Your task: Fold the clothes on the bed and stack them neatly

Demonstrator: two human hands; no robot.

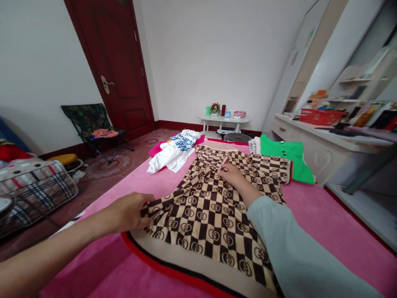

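A brown and beige checkered shirt with a red and black trimmed hem lies spread on the pink bed cover. At its left side edge, near the hem, my left hand pinches the fabric between thumb and fingers, bunching it into folds. My right hand is on the upper chest of the shirt, by the small red-edged neck placket, its fingers closed on the cloth there. Part of the shirt's right side is hidden under my sleeved right forearm.
White clothing with blue lettering lies at the bed's far left. A green garment lies at the far right. Beyond stand a low white table and a camouflage folding chair. A desk with a red basket flanks the right side.
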